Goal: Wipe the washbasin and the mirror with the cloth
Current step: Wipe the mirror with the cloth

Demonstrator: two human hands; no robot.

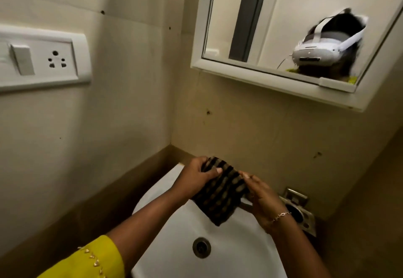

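A dark cloth (pixel 220 194) with tan stripes is stretched between both hands above the back of the white washbasin (pixel 237 249). My left hand (pixel 196 177) grips its upper left edge. My right hand (pixel 261 199) pinches its right edge; a thin bracelet sits on that wrist. The cloth's lower corner hangs down over the bowl. The basin's metal drain (pixel 201 247) lies below the hands. The mirror (pixel 283 22) in a white frame hangs on the wall at upper right, well above the hands.
A white switch and socket plate (pixel 41 59) is fixed to the left wall. A metal soap holder (pixel 302 212) sits on the wall right of the basin, behind my right wrist. A brown tiled ledge (pixel 109 192) borders the basin's left side.
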